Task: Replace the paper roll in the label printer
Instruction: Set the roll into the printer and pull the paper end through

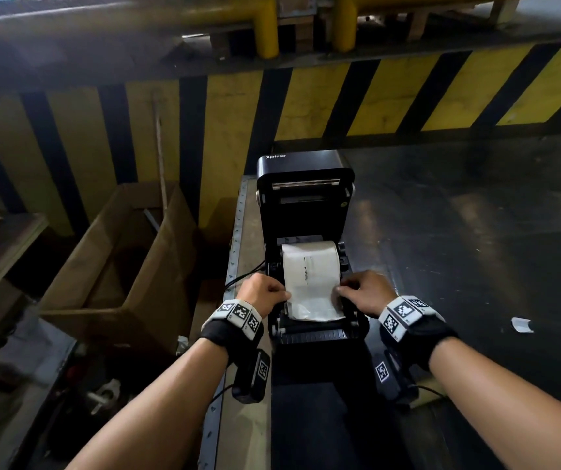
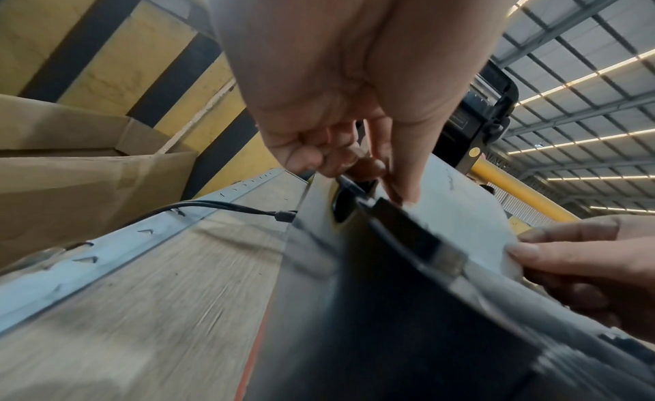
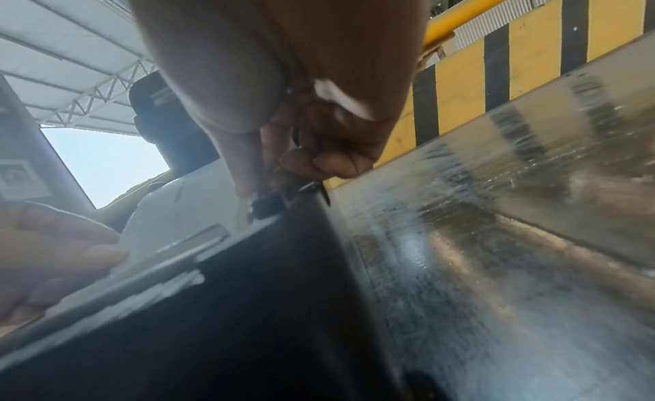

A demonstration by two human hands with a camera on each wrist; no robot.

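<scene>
A black label printer (image 1: 306,205) stands with its lid raised, and a white paper roll (image 1: 309,262) lies in its bay. A loose strip of paper (image 1: 313,305) runs from the roll forward over the printer's front. My left hand (image 1: 282,295) pinches the strip's left edge, fingers curled. My right hand (image 1: 340,289) pinches its right edge. In the left wrist view, the left hand (image 2: 386,180) has its thumb on the paper (image 2: 460,211) beside the printer wall (image 2: 407,323). In the right wrist view, the right hand (image 3: 276,180) meets the paper (image 3: 188,211) at the printer's edge (image 3: 248,309).
An open cardboard box (image 1: 120,266) stands at the left, below the table edge. A black cable (image 1: 242,278) enters the printer's left side. A yellow-and-black striped barrier (image 1: 306,106) runs behind. A white paper scrap (image 1: 521,324) lies on the dark metal surface (image 1: 475,232) at the right.
</scene>
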